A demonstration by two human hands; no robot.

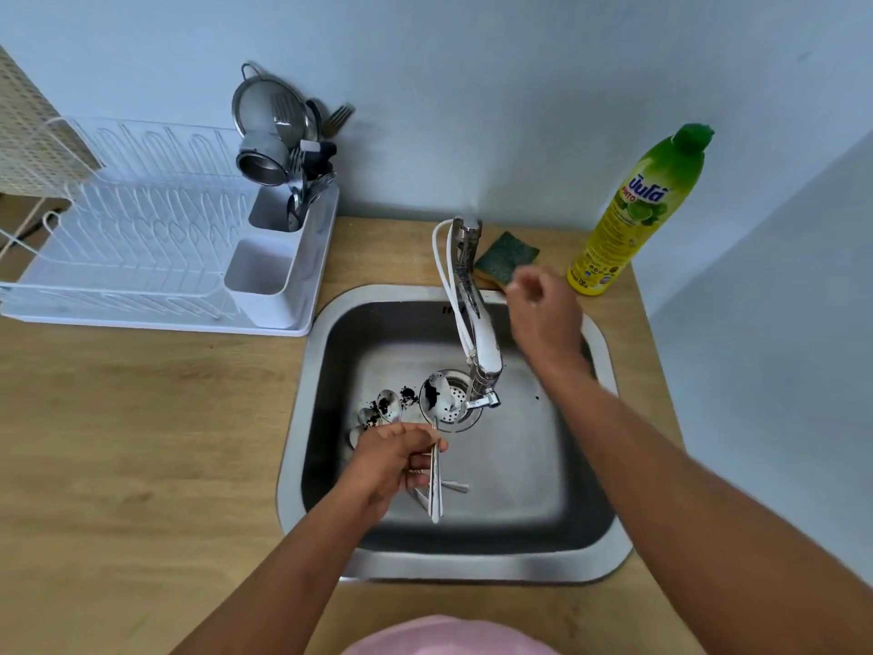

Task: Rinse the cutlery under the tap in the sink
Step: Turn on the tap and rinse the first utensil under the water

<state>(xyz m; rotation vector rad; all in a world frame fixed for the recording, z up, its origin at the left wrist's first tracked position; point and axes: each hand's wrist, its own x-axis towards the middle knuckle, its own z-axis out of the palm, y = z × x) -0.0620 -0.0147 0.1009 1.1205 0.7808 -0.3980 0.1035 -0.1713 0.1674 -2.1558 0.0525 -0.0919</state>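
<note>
1. Over the near half of the sink (609, 550), the left hand (394, 458) had its fingers (423, 460) clenched round a bundle of cutlery (434, 484). The handles fanned out toward the near rim, and one large spoon (437, 394) reached up under the tap (479, 352).

2. That spoon's bowl sat just at the spout, over the drain (456, 404), with dark residue on one half. A good rinse, I judged, would mean tilting the bowl so water sheets off toward the drain, then rotating the bundle so each piece takes its turn.

3. Two smaller spoons (382, 408) beside the hand also carried dark specks, and more grit lay on the sink floor near them. They probably needed spreading apart rather than rinsing stacked.

4. The right hand (543, 314) hovered at the far right of the sink, beside the tap body, its fingers loosely curled and grasping nothing. It was blurred, and whether water ran I could not tell.

5. Just beyond it a green sponge (508, 257) lay at the back edge of the wooden table (118, 442), and a bottle of dish soap (637, 215) stood toward the far right corner.

6. On the far left of the table stood a white dish rack (141, 238), its caddy holding clean utensils, a metal cup and a strainer. A pale blue wall closed the room behind.
</note>
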